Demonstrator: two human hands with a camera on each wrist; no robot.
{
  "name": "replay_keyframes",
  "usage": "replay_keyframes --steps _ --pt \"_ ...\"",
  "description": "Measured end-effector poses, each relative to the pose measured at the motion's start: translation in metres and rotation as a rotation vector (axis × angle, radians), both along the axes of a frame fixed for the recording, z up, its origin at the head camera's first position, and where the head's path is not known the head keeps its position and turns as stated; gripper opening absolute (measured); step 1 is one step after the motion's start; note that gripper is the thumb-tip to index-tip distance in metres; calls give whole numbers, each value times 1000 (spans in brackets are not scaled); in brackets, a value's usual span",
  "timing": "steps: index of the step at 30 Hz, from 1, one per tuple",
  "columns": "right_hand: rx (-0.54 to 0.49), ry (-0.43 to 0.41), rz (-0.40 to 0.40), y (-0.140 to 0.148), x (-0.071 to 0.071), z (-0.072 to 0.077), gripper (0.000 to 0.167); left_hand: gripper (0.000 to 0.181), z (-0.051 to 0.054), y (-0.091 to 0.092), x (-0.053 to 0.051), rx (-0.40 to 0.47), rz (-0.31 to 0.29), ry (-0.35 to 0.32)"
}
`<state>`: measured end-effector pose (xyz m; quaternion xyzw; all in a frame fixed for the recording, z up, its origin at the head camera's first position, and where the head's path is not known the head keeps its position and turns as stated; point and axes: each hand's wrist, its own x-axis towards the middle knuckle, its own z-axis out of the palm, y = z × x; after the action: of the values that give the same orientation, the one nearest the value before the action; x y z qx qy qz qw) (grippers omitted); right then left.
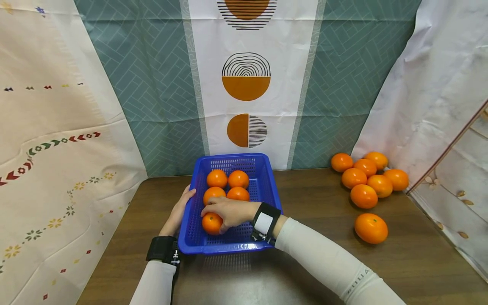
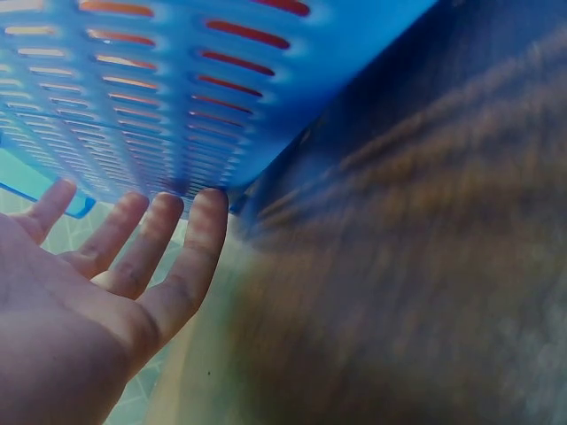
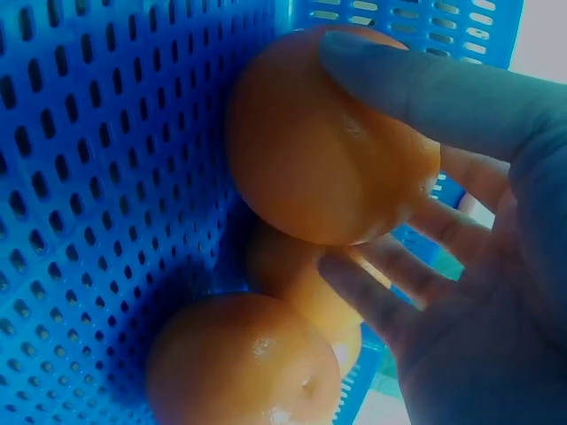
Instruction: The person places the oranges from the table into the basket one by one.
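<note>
A blue plastic basket (image 1: 271, 186) with slotted walls stands on the brown table. My right hand (image 1: 232, 212) reaches inside and grips an orange (image 1: 212, 223) near the basket's front left corner. In the right wrist view the thumb (image 3: 425, 88) lies across that orange (image 3: 310, 150), with fingers around its other side. Several more oranges (image 1: 238, 179) sit behind it in the basket. Outside the left wall, my left hand (image 1: 179, 214) touches the basket. Its fingers (image 2: 190, 257) extend against the slotted wall (image 2: 159, 106) in the left wrist view.
A group of oranges (image 1: 364, 196) lies at the table's back right, with one orange (image 1: 371, 228) apart in front of them. A patterned cloth (image 1: 164, 84) hangs behind the table (image 1: 312, 199); pale cloths hang at left and right.
</note>
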<state>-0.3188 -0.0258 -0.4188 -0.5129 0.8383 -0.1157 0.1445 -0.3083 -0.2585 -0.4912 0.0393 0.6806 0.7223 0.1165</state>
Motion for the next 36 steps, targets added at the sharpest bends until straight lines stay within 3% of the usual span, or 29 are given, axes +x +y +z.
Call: replay_keyframes --steps 7,36 --pt "-12 92 3 -1 -1 0 66 63 0 1 -1 -10 8 -13" --pt "-64 -12 -39 0 -3 1 59 63 1 1 0 -5 5 6"
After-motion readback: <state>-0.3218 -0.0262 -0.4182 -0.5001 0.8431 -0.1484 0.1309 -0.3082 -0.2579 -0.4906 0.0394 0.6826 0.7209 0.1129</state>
